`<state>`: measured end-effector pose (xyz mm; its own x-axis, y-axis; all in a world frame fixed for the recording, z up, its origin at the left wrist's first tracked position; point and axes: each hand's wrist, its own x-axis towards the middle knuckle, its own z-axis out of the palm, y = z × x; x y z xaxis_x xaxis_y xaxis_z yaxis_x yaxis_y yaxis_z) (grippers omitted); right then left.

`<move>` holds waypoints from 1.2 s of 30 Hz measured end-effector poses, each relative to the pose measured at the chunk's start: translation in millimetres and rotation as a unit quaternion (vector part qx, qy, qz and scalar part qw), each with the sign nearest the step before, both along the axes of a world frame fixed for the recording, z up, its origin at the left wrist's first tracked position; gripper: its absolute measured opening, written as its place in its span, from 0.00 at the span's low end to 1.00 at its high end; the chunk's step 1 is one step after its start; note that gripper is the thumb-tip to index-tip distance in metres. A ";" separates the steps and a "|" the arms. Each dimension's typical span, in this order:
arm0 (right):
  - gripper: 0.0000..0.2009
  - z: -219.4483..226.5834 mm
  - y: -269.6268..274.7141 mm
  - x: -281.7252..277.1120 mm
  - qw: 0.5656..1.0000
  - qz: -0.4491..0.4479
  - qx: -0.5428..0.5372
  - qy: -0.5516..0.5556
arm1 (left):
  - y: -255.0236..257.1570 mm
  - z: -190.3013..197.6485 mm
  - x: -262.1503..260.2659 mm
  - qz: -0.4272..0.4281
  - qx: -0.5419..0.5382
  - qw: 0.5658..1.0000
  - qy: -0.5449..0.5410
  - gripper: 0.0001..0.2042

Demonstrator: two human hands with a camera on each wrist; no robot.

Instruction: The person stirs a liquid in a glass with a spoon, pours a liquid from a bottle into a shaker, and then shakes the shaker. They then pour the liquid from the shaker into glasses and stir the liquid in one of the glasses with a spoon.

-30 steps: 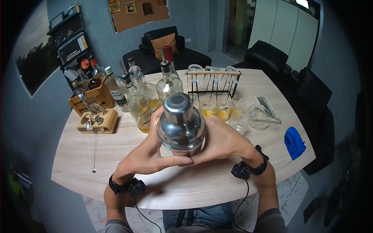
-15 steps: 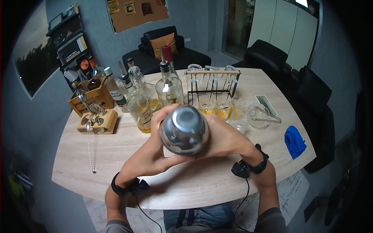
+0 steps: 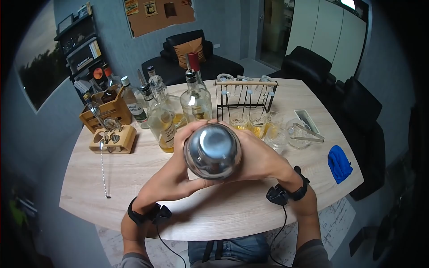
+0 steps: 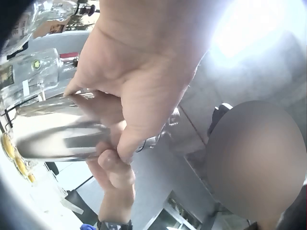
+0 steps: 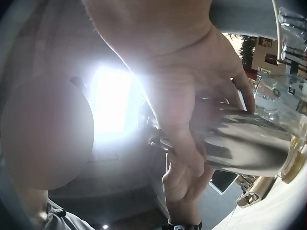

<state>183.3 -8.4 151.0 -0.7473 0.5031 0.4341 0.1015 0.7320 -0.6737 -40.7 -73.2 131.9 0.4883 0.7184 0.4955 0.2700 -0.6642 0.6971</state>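
Note:
A shiny metal cocktail shaker [image 3: 213, 154] is held up over the table in front of the chest, its capped end turned towards the head camera. My left hand [image 3: 174, 181] grips it from the left and my right hand [image 3: 257, 156] from the right, the fingers wrapped around its far side. Both wrist views show the smooth tumbler [image 4: 53, 132] pointing away beyond the hands. In the left wrist view the thumbs lie close together on the near side. The shaker's contents are hidden.
Several liquor bottles [image 3: 196, 100] stand behind the hands, with a wooden holder of bar tools [image 3: 114, 140] and a twisted bar spoon [image 3: 103, 174] to the left. Glasses of amber drink [image 3: 257, 125], a mug rack [image 3: 246, 83], tongs [image 3: 308, 134] and a blue cloth [image 3: 339, 164] occupy the right.
Both hands have tilted the shaker's cap towards the head camera, mostly in the first half second. The grip stays the same, and the things on the table have not moved.

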 end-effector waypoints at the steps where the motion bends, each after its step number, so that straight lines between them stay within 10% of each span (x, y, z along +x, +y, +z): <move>1: 0.50 -1.3 1.4 0.0 1.000 0.010 -0.007 0.001 | -2.8 2.0 -0.2 0.000 0.000 1.000 0.000 0.59; 4: 0.52 16.3 -9.7 -0.2 0.991 -0.011 -0.083 -0.104 | -9.2 6.0 3.4 0.004 -0.207 0.970 -0.124 0.65; 11: 0.52 2.6 -1.9 -2.4 0.999 -0.012 -0.032 -0.005 | -6.6 7.0 0.7 0.031 0.013 0.999 0.039 0.59; 13: 0.51 0.6 -0.9 -0.4 0.999 -0.005 -0.039 -0.030 | -9.1 9.4 -0.2 0.056 -0.003 0.995 0.088 0.59; 16: 0.53 14.5 -8.3 -0.7 0.988 -0.011 -0.117 -0.097 | -13.3 9.5 5.5 0.000 -0.196 0.972 -0.127 0.60; 19: 0.53 3.7 -0.9 1.6 0.999 0.008 -0.043 -0.030 | -9.4 6.9 1.1 0.063 -0.008 0.995 0.075 0.60; 29: 0.54 9.4 -5.9 0.0 0.993 -0.024 -0.077 -0.089 | -9.1 7.5 2.5 0.007 -0.179 0.980 -0.086 0.61; 33: 0.53 2.3 -2.2 -1.1 1.000 -0.006 -0.009 -0.012 | 3.8 -3.5 -2.2 -0.013 0.036 0.999 0.018 0.61; 36: 0.53 2.1 -0.8 -1.1 1.000 -0.006 -0.011 -0.023 | -2.8 1.2 -3.6 0.015 -0.043 0.999 0.011 0.62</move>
